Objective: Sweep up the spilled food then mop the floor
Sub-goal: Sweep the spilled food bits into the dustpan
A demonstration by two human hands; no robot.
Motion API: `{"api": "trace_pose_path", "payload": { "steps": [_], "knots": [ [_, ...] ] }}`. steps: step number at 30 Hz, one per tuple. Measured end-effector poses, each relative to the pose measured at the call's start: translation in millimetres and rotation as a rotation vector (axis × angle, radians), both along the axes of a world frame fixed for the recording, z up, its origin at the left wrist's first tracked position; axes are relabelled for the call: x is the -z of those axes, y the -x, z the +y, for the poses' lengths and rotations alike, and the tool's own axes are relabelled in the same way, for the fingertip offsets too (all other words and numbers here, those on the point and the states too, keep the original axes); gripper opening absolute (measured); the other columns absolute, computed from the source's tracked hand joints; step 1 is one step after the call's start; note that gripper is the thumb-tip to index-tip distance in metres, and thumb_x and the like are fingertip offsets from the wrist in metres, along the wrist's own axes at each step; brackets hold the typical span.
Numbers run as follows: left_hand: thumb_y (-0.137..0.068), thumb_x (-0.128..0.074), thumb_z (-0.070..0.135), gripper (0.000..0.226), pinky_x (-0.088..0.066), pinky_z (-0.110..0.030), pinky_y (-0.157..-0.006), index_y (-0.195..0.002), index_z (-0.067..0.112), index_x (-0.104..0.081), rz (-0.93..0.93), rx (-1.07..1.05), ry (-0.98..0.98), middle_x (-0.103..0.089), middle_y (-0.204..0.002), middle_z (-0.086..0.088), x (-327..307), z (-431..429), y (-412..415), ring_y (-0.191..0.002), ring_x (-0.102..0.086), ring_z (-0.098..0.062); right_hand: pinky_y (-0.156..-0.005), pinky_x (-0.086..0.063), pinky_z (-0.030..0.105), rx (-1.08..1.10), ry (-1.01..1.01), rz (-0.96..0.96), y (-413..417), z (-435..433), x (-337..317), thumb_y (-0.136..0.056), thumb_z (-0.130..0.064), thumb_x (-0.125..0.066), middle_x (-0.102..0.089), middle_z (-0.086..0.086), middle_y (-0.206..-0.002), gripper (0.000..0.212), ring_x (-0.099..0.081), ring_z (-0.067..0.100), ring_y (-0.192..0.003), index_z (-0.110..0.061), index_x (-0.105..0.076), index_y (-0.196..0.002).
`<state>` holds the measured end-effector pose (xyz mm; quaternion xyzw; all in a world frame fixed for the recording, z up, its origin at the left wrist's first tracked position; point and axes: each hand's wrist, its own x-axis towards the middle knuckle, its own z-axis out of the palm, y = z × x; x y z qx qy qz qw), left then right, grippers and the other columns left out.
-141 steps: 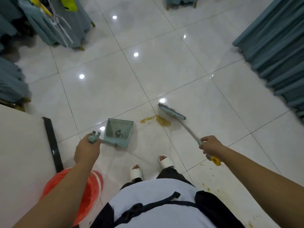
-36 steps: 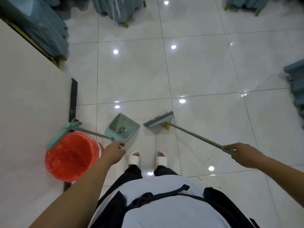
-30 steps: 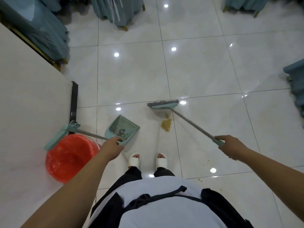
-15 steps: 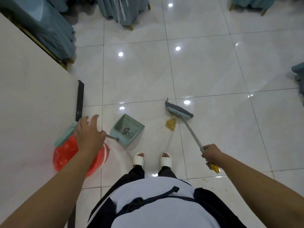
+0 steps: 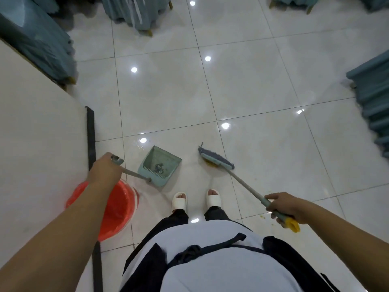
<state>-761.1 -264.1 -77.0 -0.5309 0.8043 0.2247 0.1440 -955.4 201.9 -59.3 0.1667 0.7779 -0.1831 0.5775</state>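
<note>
A teal dustpan [image 5: 160, 165] rests on the white tiled floor just ahead of my feet, with some dark debris inside. My left hand [image 5: 104, 170] grips the top of its long handle. To its right lies the broom head [image 5: 216, 160], pressed on a small yellow heap of spilled food [image 5: 210, 164] that shows under its near edge. My right hand [image 5: 283, 205] holds the broom's pole near its yellow end cap. A few yellow crumbs [image 5: 262, 217] lie on the floor by my right hand.
A red bucket [image 5: 120, 209] stands at my left, beside a pale wall panel [image 5: 40, 148] with a black edge strip. Teal-draped furniture stands at the far left [image 5: 40, 45], at the top [image 5: 134, 11] and along the right edge [image 5: 372, 102].
My left hand has closed on the dustpan handle, which it was only reaching for. The broom head has come down onto the yellow food heap, nearer the dustpan.
</note>
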Motion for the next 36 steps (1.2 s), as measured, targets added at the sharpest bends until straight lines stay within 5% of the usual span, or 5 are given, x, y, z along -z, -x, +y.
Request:
{"api": "trace_pose_path", "payload": {
  "steps": [8,13,19,30,36],
  "knots": [
    [-0.090,-0.060,0.026,0.015,-0.048,-0.036,-0.074,-0.100,0.022,-0.071,0.090,0.133,0.023,-0.065,-0.093,-0.004,2.3,0.3,-0.8,-0.084,-0.057,-0.028,-0.043,-0.051,0.029,-0.051,-0.062,0.124,-8.0,-65.9,43.8,-0.088,0.003,-0.062,-0.054,0.025,-0.113,0.069,-0.058,0.029,-0.066,-0.018,-0.036,-0.149],
    [-0.092,-0.057,0.025,0.011,-0.039,-0.030,-0.063,-0.095,0.026,-0.068,0.077,0.351,0.029,-0.065,-0.089,0.000,-0.7,-5.2,8.6,-0.078,-0.055,-0.023,-0.056,-0.060,0.036,-0.353,-0.100,0.244,-26.8,-89.6,39.2,-0.092,-0.009,-0.055,-0.056,0.015,-0.107,0.041,-0.065,0.029,-0.072,-0.008,-0.052,-0.134],
    [-0.091,-0.058,0.021,0.014,-0.046,-0.035,-0.069,-0.096,0.029,-0.069,0.037,0.524,0.054,-0.068,-0.096,0.002,0.9,-12.4,37.5,-0.086,-0.061,-0.026,-0.054,-0.056,0.033,-0.278,-0.111,0.250,-15.6,-68.2,22.7,-0.091,-0.005,-0.058,-0.058,0.017,-0.105,0.035,-0.066,0.033,-0.077,-0.002,-0.060,-0.126],
    [-0.095,-0.056,0.024,0.023,-0.037,-0.034,-0.080,-0.110,0.037,-0.066,-0.035,0.780,0.135,-0.070,-0.106,0.002,13.9,-6.3,114.3,-0.099,-0.064,-0.025,-0.042,-0.044,0.025,0.408,-0.049,0.209,0.2,-52.1,33.5,-0.090,-0.002,-0.059,-0.057,0.019,-0.072,0.014,-0.052,0.027,-0.051,0.009,-0.057,-0.099],
    [-0.091,-0.059,0.022,0.021,-0.027,-0.036,-0.077,-0.102,0.037,-0.068,-0.036,0.796,0.234,-0.069,-0.093,0.005,26.9,-1.9,135.8,-0.090,-0.064,-0.024,-0.057,-0.048,0.034,0.629,0.015,0.016,22.3,-74.6,56.1,-0.094,-0.004,-0.052,-0.053,0.017,-0.076,0.008,-0.050,0.025,-0.059,0.004,-0.050,-0.092]
  ]
}}
